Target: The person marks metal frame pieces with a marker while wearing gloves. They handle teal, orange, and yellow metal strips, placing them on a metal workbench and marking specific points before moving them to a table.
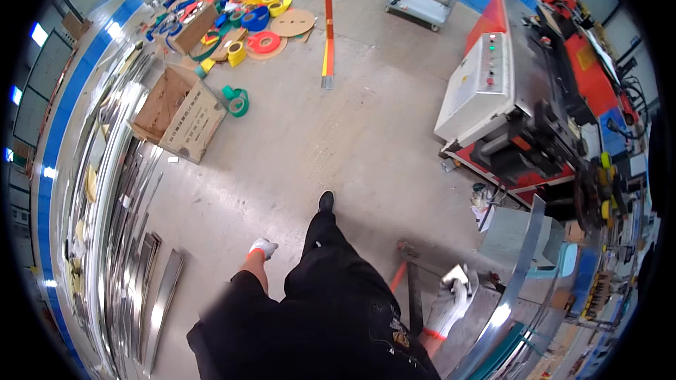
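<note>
My left hand (263,247), in a white glove with an orange cuff, hangs over the bare floor beside my left leg. Its fingers are curled in, and nothing shows in them. On the other side, my right hand (452,302) wears a matching glove and is closed around a small white flat piece (456,275), whose kind I cannot make out. Close to that hand are a dark metal stand (414,295) and a long shiny metal strip (501,313). One black shoe (326,201) of mine is stepped forward on the floor.
Long metal strips (105,239) lie in bundles along the left. Ahead left stand an open wooden box (193,127), a green tape roll (238,101) and a heap of coloured rolls (255,19). A red-and-white machine (481,84) stands right; a grey cart (421,7) is behind.
</note>
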`<state>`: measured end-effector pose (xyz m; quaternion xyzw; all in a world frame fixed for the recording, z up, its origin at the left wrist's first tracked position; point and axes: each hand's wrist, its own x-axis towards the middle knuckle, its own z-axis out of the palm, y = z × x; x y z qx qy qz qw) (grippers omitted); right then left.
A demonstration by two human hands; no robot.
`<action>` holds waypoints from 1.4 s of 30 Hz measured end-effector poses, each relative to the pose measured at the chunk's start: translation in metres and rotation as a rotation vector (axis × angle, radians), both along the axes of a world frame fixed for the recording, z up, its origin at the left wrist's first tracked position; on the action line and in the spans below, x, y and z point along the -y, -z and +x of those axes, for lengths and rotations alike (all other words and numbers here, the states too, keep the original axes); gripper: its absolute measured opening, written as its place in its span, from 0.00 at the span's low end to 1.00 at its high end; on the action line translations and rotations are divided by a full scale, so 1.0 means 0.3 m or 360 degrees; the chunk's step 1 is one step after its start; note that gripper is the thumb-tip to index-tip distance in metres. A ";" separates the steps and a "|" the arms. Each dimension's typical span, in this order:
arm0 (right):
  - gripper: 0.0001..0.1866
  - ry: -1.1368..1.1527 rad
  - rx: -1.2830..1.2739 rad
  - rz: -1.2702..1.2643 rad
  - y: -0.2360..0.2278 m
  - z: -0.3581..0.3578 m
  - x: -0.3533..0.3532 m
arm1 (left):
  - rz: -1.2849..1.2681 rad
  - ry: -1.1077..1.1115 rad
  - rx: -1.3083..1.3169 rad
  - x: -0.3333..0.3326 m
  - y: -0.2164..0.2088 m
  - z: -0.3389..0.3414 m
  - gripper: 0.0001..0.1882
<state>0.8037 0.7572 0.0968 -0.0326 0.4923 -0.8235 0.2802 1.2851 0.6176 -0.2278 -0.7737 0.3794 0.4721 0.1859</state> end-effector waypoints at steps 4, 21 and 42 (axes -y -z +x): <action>0.25 -0.0143 -0.0151 0.0296 0.100 0.019 0.445 | 0.0086 0.0127 -0.0061 0.202 0.058 -0.013 0.26; 0.20 -0.0195 0.0021 0.0415 0.322 -0.257 1.760 | -0.0637 0.0328 -0.0336 1.950 -0.110 -0.579 0.27; 0.23 0.0169 -0.0103 0.0651 0.309 -0.830 3.234 | -0.1516 -0.0367 -0.0144 4.337 -0.321 -1.157 0.62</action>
